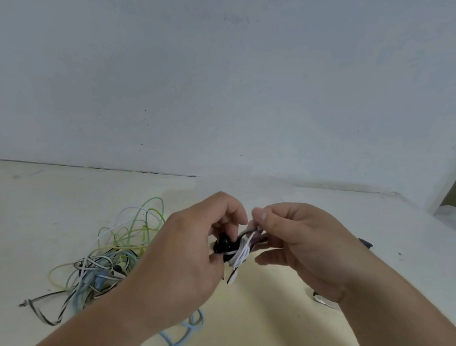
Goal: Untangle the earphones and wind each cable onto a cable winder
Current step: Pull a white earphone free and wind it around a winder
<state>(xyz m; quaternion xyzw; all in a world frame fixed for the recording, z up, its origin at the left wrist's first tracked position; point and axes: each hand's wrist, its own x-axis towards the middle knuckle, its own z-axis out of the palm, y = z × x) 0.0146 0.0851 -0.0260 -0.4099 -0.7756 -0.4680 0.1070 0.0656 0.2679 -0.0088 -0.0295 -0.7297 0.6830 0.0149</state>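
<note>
My left hand (192, 239) grips a black cable winder (222, 245) above the table. A white cable (240, 254) is wrapped in several turns round the winder's middle, and a white end piece hangs below it. My right hand (297, 241) pinches the white cable between thumb and forefinger just right of the winder. On the table to the left lies a tangle of earphone cables (108, 256) in green, yellow, light blue and black-and-white. Part of the tangle is hidden behind my left forearm.
The cream table (267, 318) meets a pale wall at the back. A light blue cable (186, 335) loops near the front edge. A small dark object (365, 242) and a white item (323, 300) peek out behind my right forearm. A white shelf frame (451, 182) stands at far right.
</note>
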